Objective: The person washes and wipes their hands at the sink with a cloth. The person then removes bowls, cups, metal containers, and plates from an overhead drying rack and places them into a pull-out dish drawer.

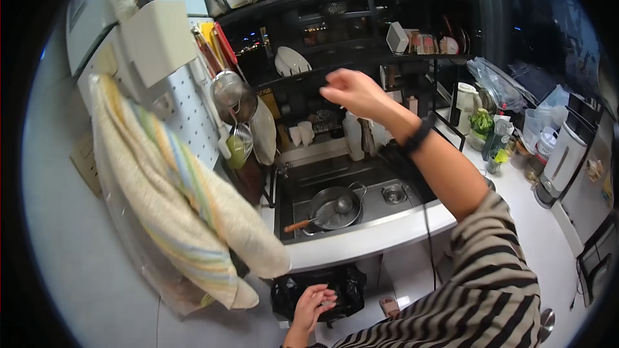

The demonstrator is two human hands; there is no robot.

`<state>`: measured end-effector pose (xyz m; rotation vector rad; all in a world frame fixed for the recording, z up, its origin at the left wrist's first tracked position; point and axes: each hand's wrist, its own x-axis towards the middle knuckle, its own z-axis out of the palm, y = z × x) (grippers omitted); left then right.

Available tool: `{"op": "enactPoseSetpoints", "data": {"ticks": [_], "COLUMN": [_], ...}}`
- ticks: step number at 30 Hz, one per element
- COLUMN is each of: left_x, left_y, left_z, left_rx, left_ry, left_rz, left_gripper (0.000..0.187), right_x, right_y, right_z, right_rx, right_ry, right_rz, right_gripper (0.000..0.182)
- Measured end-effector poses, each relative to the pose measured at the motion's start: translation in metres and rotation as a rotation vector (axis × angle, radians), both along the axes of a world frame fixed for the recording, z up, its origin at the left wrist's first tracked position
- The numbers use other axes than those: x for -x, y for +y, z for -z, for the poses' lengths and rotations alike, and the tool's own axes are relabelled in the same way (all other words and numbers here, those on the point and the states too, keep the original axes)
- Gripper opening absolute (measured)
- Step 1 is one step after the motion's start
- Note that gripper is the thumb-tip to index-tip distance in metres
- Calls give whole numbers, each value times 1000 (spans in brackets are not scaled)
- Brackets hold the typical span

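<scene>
My right hand (353,94) is raised in front of the dark dish rack, above the sink. Its fingers are curled inward, and whatever they may hold is hidden. My left hand (313,307) is low, over a bin lined with a black bag (351,287), its fingers loosely bent and apart with nothing in them. In the sink (380,214) sits a metal pot (351,219) with a ladle (343,204) resting in it and a wooden handle (298,225) jutting out to the left.
A striped towel (174,200) hangs at left, beside strainers (233,95) on a pegboard (193,113). White bowls (291,61) stand on the rack. A white kettle (465,106), jars and a white appliance (562,161) line the right counter. A black cable (431,251) hangs over the sink's edge.
</scene>
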<state>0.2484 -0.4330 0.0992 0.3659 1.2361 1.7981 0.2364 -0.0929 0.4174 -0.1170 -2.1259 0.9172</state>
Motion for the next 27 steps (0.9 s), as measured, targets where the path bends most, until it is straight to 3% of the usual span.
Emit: {"op": "enactPoseSetpoints", "data": {"ticks": [4,6,7,11,13,16,22,27], "left_x": [6,-6,-11,-16,-20,-21,-4,14], "left_y": [-2,4,10,30,42,59,87,111], "left_z": [-4,-30,-37,-35,-37,-46,-50,-58], "left_rx": [142,105,77,121,118,111,102,133], "left_ry": [112,162,174,149,153,155,190,249], "left_rz": [-35,-59,-125,-316,-376,-430,-399,-267], "left_gripper": [29,37,31,34,34,33,32,35], "right_x": [129,182,204,283,301,314,318,313], "right_y": [51,67,73,91,92,101,131,134], "right_z": [-45,-60,-64,-63,-62,-65,-52,-50], "right_rx": [-179,-135,-67,-123,-199,19,-112,250], "right_ry": [75,-1,-72,-225,-265,-297,-320,-31], "right_rz": [175,228,225,217,239,269,278,293], "right_gripper": [45,45,45,37,29,27,29,25]}}
